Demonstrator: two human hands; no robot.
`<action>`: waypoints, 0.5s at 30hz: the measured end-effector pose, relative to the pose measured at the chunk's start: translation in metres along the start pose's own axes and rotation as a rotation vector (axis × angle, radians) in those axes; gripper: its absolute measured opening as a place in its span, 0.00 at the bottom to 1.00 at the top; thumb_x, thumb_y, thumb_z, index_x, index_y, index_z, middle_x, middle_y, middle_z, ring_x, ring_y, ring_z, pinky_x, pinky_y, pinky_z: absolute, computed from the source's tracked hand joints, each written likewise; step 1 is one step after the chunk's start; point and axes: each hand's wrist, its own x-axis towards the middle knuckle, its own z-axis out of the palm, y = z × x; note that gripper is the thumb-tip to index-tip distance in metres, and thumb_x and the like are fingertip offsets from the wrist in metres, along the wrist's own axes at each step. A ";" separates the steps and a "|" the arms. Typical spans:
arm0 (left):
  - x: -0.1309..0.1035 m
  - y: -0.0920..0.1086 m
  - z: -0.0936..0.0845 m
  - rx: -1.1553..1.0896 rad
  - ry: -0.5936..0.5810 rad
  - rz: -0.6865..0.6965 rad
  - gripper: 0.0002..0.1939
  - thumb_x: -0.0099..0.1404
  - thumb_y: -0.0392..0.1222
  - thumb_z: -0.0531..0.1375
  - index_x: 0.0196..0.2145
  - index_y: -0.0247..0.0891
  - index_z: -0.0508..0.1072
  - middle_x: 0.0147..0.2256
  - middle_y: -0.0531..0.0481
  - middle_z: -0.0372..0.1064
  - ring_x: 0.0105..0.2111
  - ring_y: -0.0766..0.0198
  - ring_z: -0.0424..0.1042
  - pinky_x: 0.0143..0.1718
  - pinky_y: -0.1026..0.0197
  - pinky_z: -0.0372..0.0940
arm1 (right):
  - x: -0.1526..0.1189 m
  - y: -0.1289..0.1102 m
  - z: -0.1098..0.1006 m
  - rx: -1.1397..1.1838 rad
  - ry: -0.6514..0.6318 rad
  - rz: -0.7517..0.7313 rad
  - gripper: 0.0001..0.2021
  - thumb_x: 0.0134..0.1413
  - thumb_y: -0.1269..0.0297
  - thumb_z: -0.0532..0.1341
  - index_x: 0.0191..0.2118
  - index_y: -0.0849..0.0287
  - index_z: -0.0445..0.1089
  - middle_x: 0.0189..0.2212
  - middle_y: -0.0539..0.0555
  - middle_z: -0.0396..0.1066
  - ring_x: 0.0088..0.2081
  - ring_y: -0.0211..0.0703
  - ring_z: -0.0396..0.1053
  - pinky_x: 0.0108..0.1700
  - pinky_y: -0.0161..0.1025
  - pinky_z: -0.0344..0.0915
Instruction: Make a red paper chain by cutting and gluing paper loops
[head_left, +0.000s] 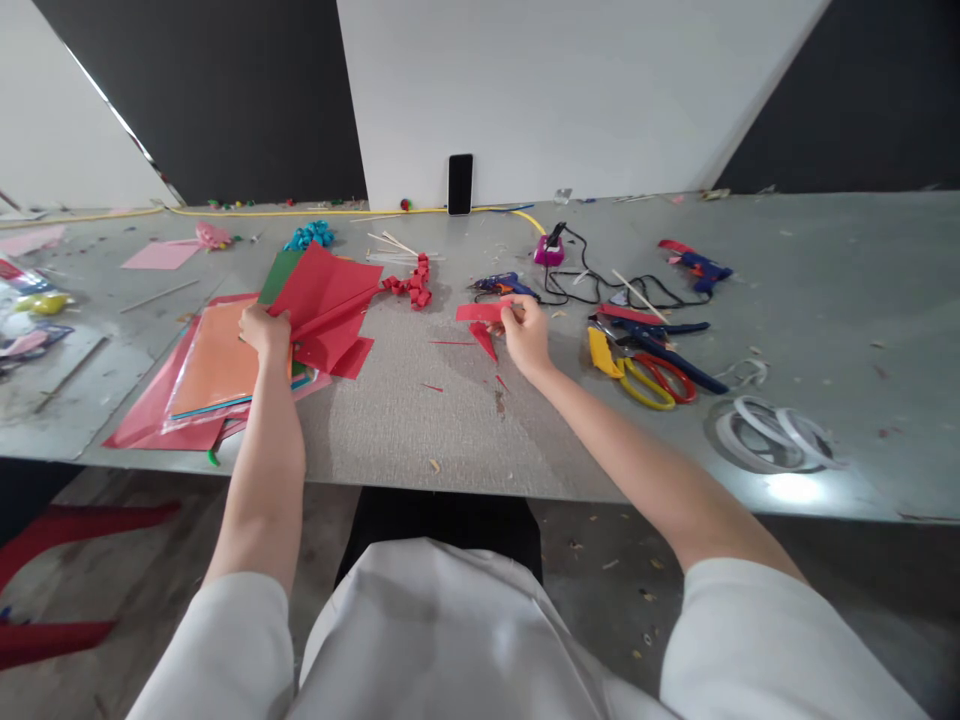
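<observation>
My left hand (266, 330) is closed on the edge of some red paper sheets (326, 300), which fan out over a stack of coloured paper. An orange sheet (217, 350) in a clear sleeve lies on top of that stack, below the hand. My right hand (527, 335) pinches a small red paper strip (480, 312) between thumb and fingers, just above the table. Beneath it is a pointed red paper scrap (484, 340), partly behind the fingers; I cannot tell whether it touches them. Curled red paper pieces (416, 283) lie between the hands, farther back.
Blue glue guns (506, 283) (701, 268) lie on the right with black cords and a purple socket (550, 250). Yellow- and red-handled scissors (649, 385), dark-handled pliers (675, 350) and white tape rolls (772, 435) are nearer. A phone (460, 185) leans on the back wall.
</observation>
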 end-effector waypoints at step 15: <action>-0.007 0.006 -0.005 -0.039 0.078 0.024 0.23 0.71 0.35 0.47 0.57 0.35 0.75 0.51 0.32 0.76 0.58 0.41 0.74 0.59 0.43 0.68 | 0.000 0.000 0.001 -0.003 -0.001 0.001 0.23 0.57 0.35 0.64 0.44 0.49 0.67 0.28 0.51 0.79 0.29 0.49 0.79 0.31 0.46 0.72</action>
